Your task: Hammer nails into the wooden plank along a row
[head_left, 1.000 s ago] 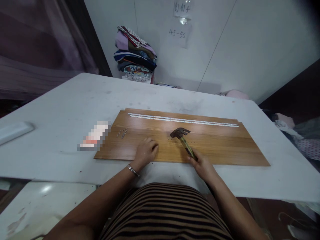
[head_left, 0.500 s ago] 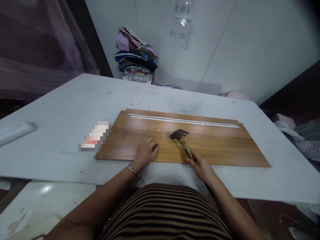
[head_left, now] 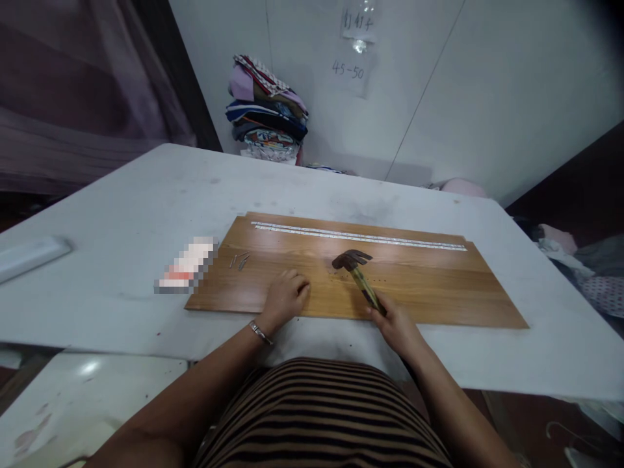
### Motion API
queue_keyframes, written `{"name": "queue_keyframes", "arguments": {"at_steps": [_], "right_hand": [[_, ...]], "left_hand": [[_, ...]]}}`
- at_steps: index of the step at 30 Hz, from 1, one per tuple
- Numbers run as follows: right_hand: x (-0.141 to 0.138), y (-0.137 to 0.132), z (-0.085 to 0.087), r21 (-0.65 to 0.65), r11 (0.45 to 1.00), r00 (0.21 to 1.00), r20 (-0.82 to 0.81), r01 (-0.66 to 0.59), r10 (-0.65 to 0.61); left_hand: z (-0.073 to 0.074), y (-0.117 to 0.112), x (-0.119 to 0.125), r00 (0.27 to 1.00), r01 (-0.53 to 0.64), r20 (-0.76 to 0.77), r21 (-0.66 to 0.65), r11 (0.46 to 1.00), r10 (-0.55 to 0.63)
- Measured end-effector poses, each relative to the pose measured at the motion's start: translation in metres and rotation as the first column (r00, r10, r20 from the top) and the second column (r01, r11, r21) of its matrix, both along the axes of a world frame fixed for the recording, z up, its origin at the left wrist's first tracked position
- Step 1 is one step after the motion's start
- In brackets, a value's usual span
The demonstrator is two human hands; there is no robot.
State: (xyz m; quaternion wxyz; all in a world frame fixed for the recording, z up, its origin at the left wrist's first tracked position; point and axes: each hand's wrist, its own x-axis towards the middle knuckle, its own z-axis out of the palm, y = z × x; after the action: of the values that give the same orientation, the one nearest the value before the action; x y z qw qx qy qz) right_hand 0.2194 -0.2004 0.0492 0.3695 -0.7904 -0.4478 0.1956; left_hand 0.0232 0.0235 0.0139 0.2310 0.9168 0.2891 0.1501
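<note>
My right hand (head_left: 397,325) is wrapped round the yellowish handle of a claw hammer (head_left: 365,286). Its dark, rusty-looking head is over the middle of a brown wooden board (head_left: 448,289); I cannot tell whether it touches the wood. Near the board's front edge rests my left hand (head_left: 286,296), fingers curled inward, with a metal bracelet at the wrist. Whatever its fingers hold, if anything, is hidden. Several nails (head_left: 239,261) lie on the board's left part. A row of small dark dots runs across the wood beside the hammer.
Two pale measuring strips (head_left: 358,237) lie along the board's far edge. A blurred-out flat object (head_left: 188,265) is left of the board on the white table (head_left: 160,195). Folded cloths (head_left: 268,107) are stacked by the wall; a white bar-shaped object (head_left: 34,258) lies far left.
The hammer has shifted very slightly to the right, its head turned a little. My left hand stays in the same place on the board.
</note>
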Motion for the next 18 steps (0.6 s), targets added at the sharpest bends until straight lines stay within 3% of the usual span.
{"name": "queue_keyframes", "arguments": {"at_steps": [4, 8, 10, 12, 13, 15, 17, 18], "right_hand": [[0.001, -0.002, -0.002, 0.018, 1.0, 0.999, -0.036, -0.004, 0.004], [0.005, -0.008, -0.015, 0.013, 1.0, 0.998, -0.065, 0.015, -0.015], [0.009, -0.011, -0.022, -0.006, 0.999, 0.997, -0.065, 0.039, -0.04], [0.013, -0.014, -0.027, -0.033, 0.997, 0.995, -0.075, 0.069, -0.071], [0.015, -0.015, -0.028, -0.055, 0.995, 0.993, -0.072, 0.086, -0.09], [0.018, -0.015, -0.028, -0.074, 0.99, 0.99, -0.071, 0.12, -0.125], [0.019, -0.013, -0.025, -0.081, 0.987, 0.988, -0.063, 0.136, -0.141], [0.019, -0.011, -0.022, -0.082, 0.987, 0.988, -0.054, 0.138, -0.143]], "left_hand": [[0.002, 0.002, -0.001, 0.997, -0.038, 0.067, -0.127, 0.991, 0.046], [0.008, 0.008, -0.01, 0.982, -0.115, 0.123, -0.201, 0.973, 0.141], [0.015, 0.025, -0.021, 0.958, -0.188, 0.171, -0.232, 0.954, 0.231], [0.031, 0.055, -0.041, 0.891, -0.317, 0.245, -0.269, 0.91, 0.383], [0.042, 0.075, -0.053, 0.827, -0.407, 0.283, -0.295, 0.865, 0.486], [0.069, 0.12, -0.078, 0.573, -0.587, 0.4, -0.409, 0.699, 0.716], [0.095, 0.161, -0.096, 0.269, -0.583, 0.473, -0.614, 0.533, 0.839], [0.106, 0.177, -0.098, 0.171, -0.561, 0.493, -0.663, 0.496, 0.853]]}}
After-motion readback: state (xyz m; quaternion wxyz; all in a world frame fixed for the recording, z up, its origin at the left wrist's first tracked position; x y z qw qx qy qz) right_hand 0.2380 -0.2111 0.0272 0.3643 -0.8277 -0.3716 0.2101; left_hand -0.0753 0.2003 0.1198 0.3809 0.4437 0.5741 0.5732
